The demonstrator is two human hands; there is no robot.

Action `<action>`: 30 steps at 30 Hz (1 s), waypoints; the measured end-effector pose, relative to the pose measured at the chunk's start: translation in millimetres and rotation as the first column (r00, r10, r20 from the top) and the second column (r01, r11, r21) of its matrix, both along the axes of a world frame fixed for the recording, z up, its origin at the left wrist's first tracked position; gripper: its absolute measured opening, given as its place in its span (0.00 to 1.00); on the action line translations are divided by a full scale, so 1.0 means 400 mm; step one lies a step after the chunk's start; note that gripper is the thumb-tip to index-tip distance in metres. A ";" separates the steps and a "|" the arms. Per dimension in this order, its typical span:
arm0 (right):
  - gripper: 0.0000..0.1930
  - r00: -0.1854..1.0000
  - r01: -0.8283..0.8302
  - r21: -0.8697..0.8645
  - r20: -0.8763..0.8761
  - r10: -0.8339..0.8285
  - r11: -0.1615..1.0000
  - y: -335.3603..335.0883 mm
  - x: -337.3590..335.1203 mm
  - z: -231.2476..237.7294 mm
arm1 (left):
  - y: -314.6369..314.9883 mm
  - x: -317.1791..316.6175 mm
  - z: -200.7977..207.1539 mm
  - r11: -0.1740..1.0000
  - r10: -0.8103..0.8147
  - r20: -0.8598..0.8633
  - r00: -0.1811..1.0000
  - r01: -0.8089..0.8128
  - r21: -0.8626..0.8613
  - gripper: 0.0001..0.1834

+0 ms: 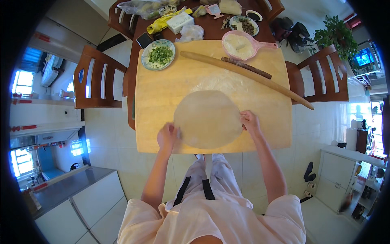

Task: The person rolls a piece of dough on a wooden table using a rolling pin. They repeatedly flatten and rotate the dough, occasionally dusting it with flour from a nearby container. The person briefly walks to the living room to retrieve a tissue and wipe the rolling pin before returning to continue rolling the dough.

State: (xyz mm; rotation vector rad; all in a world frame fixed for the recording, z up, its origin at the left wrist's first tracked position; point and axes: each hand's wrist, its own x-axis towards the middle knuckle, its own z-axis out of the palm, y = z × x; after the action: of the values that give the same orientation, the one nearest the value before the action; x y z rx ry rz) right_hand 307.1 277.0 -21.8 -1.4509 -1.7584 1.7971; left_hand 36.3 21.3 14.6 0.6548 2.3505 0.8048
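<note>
Two bare hands are at the rim of a round, thin dough sheet (208, 120), which lies on a pale wooden board (152, 101) set on the brown desk (211, 31). The right hand (250, 121) has its fingers pinched on the dough's right edge, as far as I can see from here. The left hand (166, 136) is at the sheet's left edge, fingers curled together; they are blurred, and I cannot tell whether they really grasp it. Loose flour (227, 82) dusts the board just beyond the sheet. Farther beyond it a long rolling pin (254, 75) lies slantwise, a short dark rod (246, 67) just beside that. Beyond the dough to its left sits a plate (145, 61) of chopped greens (159, 54); beyond it to its right, a pink handled bowl (255, 45).
</note>
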 end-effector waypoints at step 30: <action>0.26 0.840 -0.539 0.749 0.511 0.183 0.385 0.353 -0.003 0.094 | 0.072 0.185 -0.102 0.795 0.167 0.933 0.320 -0.603 0.064 0.16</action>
State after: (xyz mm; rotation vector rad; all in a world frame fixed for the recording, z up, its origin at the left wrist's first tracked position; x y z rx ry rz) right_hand 305.8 418.2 15.7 -0.9349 -2.7456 0.3939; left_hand 110.5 50.0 -26.2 -0.2919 1.2677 1.4490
